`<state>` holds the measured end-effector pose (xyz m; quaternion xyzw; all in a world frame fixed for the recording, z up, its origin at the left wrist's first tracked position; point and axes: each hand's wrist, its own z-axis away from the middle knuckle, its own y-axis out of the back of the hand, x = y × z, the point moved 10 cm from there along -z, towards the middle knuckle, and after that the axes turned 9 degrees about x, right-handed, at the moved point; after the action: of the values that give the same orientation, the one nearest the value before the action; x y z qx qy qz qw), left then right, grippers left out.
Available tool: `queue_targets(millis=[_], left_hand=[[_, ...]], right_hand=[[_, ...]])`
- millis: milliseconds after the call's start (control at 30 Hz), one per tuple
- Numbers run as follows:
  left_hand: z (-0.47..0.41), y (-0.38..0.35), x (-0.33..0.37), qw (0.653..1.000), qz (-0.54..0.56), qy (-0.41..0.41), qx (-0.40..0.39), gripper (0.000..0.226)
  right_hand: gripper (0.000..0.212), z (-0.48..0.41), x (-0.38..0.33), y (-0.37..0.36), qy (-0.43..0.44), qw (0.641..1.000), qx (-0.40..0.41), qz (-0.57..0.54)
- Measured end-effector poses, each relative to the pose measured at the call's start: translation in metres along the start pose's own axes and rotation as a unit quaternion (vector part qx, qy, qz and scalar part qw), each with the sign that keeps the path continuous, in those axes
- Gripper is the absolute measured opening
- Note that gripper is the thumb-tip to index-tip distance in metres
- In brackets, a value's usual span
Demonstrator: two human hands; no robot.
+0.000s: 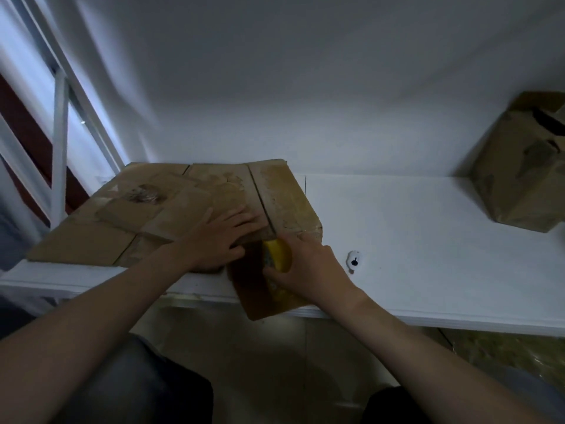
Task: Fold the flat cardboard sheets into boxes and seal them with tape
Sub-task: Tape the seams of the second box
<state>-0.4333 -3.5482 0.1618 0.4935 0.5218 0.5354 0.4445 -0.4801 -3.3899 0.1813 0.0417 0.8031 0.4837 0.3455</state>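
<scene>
Left hand (223,237) lay flat, fingers spread, pressing the box (287,197) flaps down. Just beside it, the right hand (308,267) gripped a yellow tape dispenser (276,255) at the seam's near end. Light, stiff cardboard probably springs open and slides, so pressing beside the seam suited. Flat cardboard sheets (91,240) lay left of the left hand. A small white object (354,260) sat just right of the right hand, and another box (519,179) well beyond.

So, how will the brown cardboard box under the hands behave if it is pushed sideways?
The brown cardboard box probably slides easily, as the white table looks smooth. It seems light and hollow: the left hand presses its flaps flat. Its near end seems to overhang the table edge, so it might tip forward.
</scene>
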Motion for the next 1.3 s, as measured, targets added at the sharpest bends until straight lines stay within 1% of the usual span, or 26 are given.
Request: queue_targets(millis=[67, 200, 333, 433, 500, 567, 633, 733, 800, 833, 900, 933, 1000, 1033, 1067, 1133, 1167, 1233, 1300], left_hand=[[0.003, -0.001, -0.001, 1.0, 0.004, -0.007, -0.003, 0.076], [0.008, 0.002, 0.003, 1.0, 0.01, -0.022, 0.005, 0.073], [0.012, 0.002, 0.006, 0.999, 0.011, -0.033, 0.011, 0.078], [0.013, -0.003, 0.008, 0.999, -0.019, -0.046, 0.012, 0.076], [0.012, -0.005, 0.011, 0.998, -0.04, -0.045, 0.023, 0.074], [0.011, -0.008, 0.017, 0.997, -0.047, -0.041, 0.036, 0.076], [0.011, -0.012, 0.019, 0.998, -0.032, -0.034, 0.038, 0.078], [0.012, -0.014, 0.019, 0.999, 0.005, -0.025, 0.029, 0.081], [0.013, -0.014, 0.018, 0.999, 0.034, -0.02, 0.03, 0.08], [0.013, -0.013, 0.018, 0.998, 0.055, -0.019, 0.034, 0.078], [0.014, -0.01, 0.016, 0.992, 0.114, -0.016, 0.052, 0.073], [0.016, -0.008, 0.015, 0.986, 0.15, -0.007, 0.068, 0.071], [0.022, -0.005, 0.006, 0.97, 0.221, 0.039, 0.1, 0.071], [0.025, -0.004, 0.001, 0.96, 0.247, 0.068, 0.112, 0.074], [0.027, -0.005, -0.002, 0.952, 0.265, 0.094, 0.119, 0.078], [0.031, -0.007, -0.001, 0.943, 0.287, 0.12, 0.119, 0.084], [0.031, -0.008, 0.002, 0.942, 0.292, 0.12, 0.114, 0.086], [0.031, -0.01, 0.007, 0.947, 0.285, 0.111, 0.101, 0.085], [0.031, -0.009, 0.011, 0.953, 0.273, 0.097, 0.094, 0.082]], right_hand=[[0.062, 0.003, -0.006, -0.003, 0.006, 1.0, -0.006, 0.022], [0.059, 0.008, -0.019, 0.005, 0.014, 0.992, 0.015, 0.127], [0.056, 0.016, -0.036, 0.011, -0.002, 0.987, -0.013, 0.158], [0.055, 0.013, -0.044, 0.028, -0.016, 0.983, -0.011, 0.18], [0.055, 0.013, -0.043, 0.034, -0.032, 0.982, -0.016, 0.185], [0.056, 0.019, -0.042, 0.025, -0.048, 0.984, -0.041, 0.165], [0.065, 0.025, -0.041, 0.011, -0.06, 0.985, -0.058, 0.149], [0.082, 0.026, -0.035, 0.001, -0.076, 0.986, -0.054, 0.135], [0.081, 0.026, -0.034, -0.002, -0.077, 0.985, -0.064, 0.141], [0.075, 0.026, -0.035, -0.002, -0.072, 0.985, -0.072, 0.139], [0.051, 0.019, -0.033, 0.005, -0.059, 0.989, -0.068, 0.117], [0.041, 0.011, -0.027, 0.014, -0.054, 0.993, -0.039, 0.098], [0.034, -0.007, 0.003, 0.036, -0.064, 0.994, 0.053, 0.077], [0.037, -0.014, 0.024, 0.038, -0.09, 0.991, 0.065, 0.077], [0.046, -0.018, 0.045, 0.033, -0.134, 0.988, 0.045, 0.054], [0.061, -0.017, 0.071, 0.009, -0.223, 0.972, -0.018, -0.076], [0.064, -0.016, 0.071, -0.001, -0.241, 0.96, -0.036, -0.138], [0.064, -0.017, 0.061, -0.011, -0.232, 0.951, -0.049, -0.197], [0.062, -0.017, 0.055, -0.013, -0.219, 0.951, -0.053, -0.21]])
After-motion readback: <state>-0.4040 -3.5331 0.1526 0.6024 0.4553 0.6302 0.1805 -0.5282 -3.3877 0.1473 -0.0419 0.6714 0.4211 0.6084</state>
